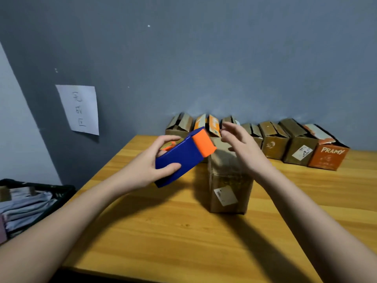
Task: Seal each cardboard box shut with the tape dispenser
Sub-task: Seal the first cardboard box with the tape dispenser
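We see the left hand (152,164) holding the tape dispenser (184,157). The thumb lies on its blue side and the fingers curl over the far edge. The tape dispenser is blue with an orange end, and it tilts up in the air, just left of the brown box (228,180). The orange end is right by the top of that box, but it is too blurry to tell if they touch.

The right hand (242,149) is above the top of the brown box with its fingers spread wide. It holds nothing. It may touch the box top, but we cannot be sure.

The brown box stands up tall on the wooden desk (183,231). It has a white label (225,195) on its front.

Behind the brown box, a row of boxes (273,139) sits along the gray wall (204,58). Their top flaps stick up. The one at the far right of the row is an orange box (326,158) with the word "PRAMY" on it.

Far to the left of the brown box, a white paper (80,109) with writing is stuck on the wall. Lower down on that side, off the desk, is a black basket (51,190) with folded cloth inside.
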